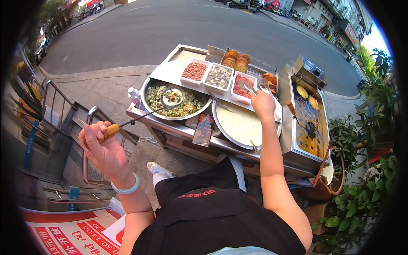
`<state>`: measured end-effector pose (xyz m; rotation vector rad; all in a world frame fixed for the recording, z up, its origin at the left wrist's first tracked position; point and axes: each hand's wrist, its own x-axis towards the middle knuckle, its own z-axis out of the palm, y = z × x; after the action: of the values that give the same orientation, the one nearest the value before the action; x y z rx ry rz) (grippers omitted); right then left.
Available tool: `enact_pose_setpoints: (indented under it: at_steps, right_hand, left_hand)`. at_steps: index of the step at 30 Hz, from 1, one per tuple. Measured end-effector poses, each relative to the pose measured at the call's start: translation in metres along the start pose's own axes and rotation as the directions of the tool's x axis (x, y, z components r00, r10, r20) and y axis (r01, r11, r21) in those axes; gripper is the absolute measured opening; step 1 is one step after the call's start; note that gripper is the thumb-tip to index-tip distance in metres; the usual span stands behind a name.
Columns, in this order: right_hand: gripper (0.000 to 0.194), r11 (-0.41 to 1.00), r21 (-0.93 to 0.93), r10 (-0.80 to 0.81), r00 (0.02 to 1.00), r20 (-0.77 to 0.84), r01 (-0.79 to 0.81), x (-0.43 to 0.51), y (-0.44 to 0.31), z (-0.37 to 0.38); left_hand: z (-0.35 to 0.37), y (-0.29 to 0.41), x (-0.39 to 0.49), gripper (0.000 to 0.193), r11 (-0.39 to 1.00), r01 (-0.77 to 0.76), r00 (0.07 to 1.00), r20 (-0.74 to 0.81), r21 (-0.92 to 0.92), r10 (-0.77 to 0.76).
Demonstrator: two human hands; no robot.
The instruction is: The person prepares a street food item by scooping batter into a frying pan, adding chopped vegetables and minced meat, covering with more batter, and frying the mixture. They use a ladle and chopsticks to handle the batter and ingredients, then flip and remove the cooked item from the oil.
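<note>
My left hand [108, 156] grips the wooden handle [110, 132] of a long-stemmed round metal ladle [172, 96]. Batter and chopped vegetables fill its cup, which hovers over a basin of chopped vegetables [194, 106]. A thin pointed end juts out beyond my left fingers; what it belongs to is unclear. My right hand [264, 103] is closed on metal tongs [244, 85], whose ends are at the red diced meat [239, 90] in a white tub. Below that arm sits a basin of pale batter [239, 122] with a metal utensil leaning on its rim.
White tubs hold peanuts [194, 70] and oysters [218, 76]. Fried cakes [236, 60] lie on a wire rack. At right, a fryer of oil [307, 127] contains cakes and a wooden-handled ladle [290, 107]. A phone [203, 129] rests between the basins, near a bottle [135, 97].
</note>
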<state>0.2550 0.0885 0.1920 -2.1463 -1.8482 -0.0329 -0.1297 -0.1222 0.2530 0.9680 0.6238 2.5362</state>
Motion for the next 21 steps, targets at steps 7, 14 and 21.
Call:
enact_pose_setpoints:
  at_steps: [7, 14, 21]
  right_hand:
    - [0.044, 0.985, -0.163, -0.015, 0.975, 0.222, 0.053, 0.036, 0.024, -0.003]
    - [0.038, 0.974, -0.203, -0.066, 0.982, 0.179, 0.103, 0.044, 0.030, 0.022]
    - [0.033, 0.989, -0.137, -0.055, 0.997, 0.058, 0.063, 0.030, 0.044, 0.025]
  left_hand:
    - [0.012, -0.009, 0.002, 0.013, 0.993, 0.084, 0.994, 0.078, -0.080, -0.078]
    - [0.019, -0.014, 0.001, 0.014, 0.988, 0.121, 0.987, 0.118, -0.095, -0.110]
    - [0.024, -0.018, -0.001, 0.015, 0.991, 0.108, 0.991, 0.089, -0.076, -0.101]
